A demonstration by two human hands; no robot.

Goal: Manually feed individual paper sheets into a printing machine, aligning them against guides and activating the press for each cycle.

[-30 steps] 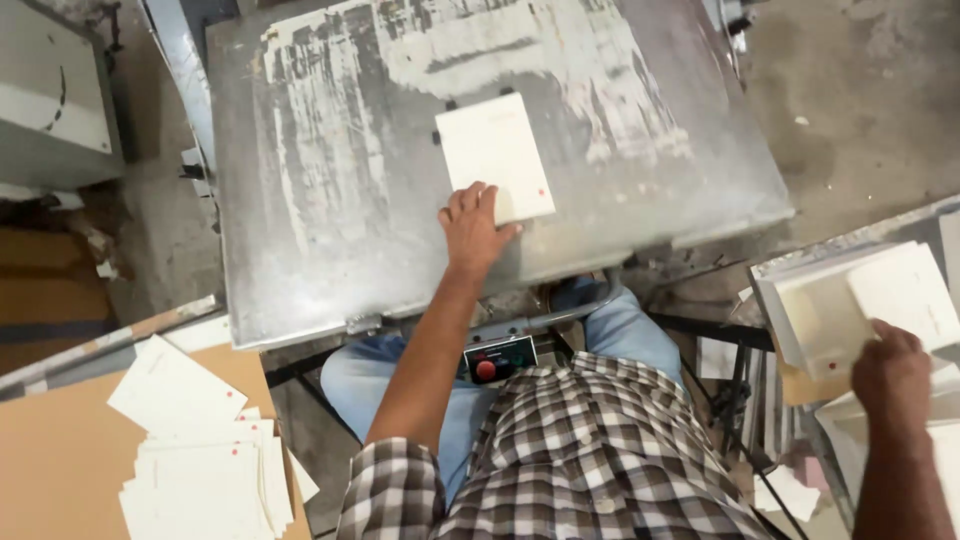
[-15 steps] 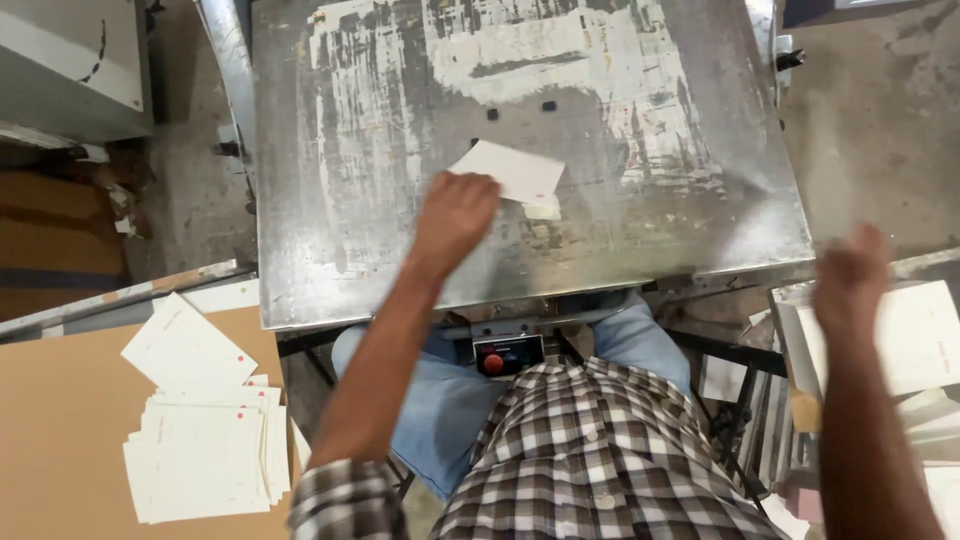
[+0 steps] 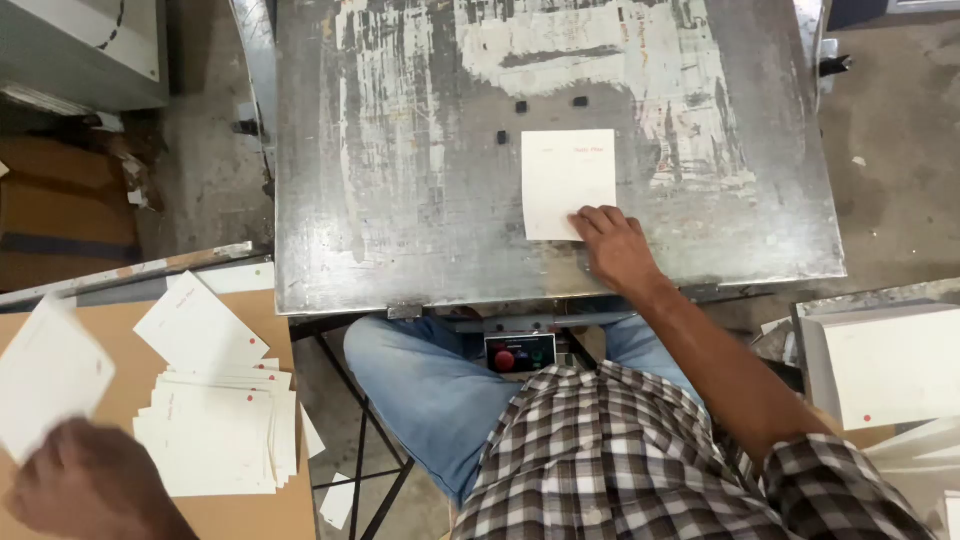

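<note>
The right hand (image 3: 615, 245) lies flat on the worn metal counter (image 3: 420, 200), its fingertips (image 3: 590, 218) pressing the lower right corner of a white card (image 3: 565, 180); the grip is open, nothing pinched. The card sits square on the plate, just below three small black stops (image 3: 520, 106). Down at the lower left, the left hand (image 3: 85, 490) is blurred, and its grip is closed on another white card (image 3: 50, 375), held above the brown cardboard (image 3: 30, 480). Beside it rests a loose stack of cards (image 3: 215, 435). A red button (image 3: 504, 359) shows under the counter edge, and a second pile of white sheets (image 3: 885, 365) sits at the far right
</note>
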